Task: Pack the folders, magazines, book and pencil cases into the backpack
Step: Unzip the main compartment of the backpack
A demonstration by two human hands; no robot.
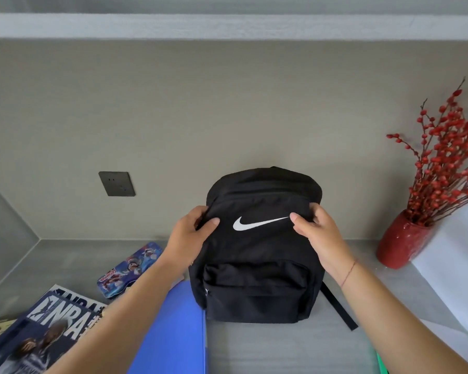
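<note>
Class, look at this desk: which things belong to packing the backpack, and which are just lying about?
Belong: black backpack, gripped by left hand and right hand; blue folder; NBA magazines; printed pencil case.
Lying about: red vase of red berry branches; wall socket.

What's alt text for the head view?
The left hand and right hand grip the upper sides of an upright black backpack on a grey desk. A blue folder, magazines and a pencil case lie to its left; a red vase stands right.
</note>
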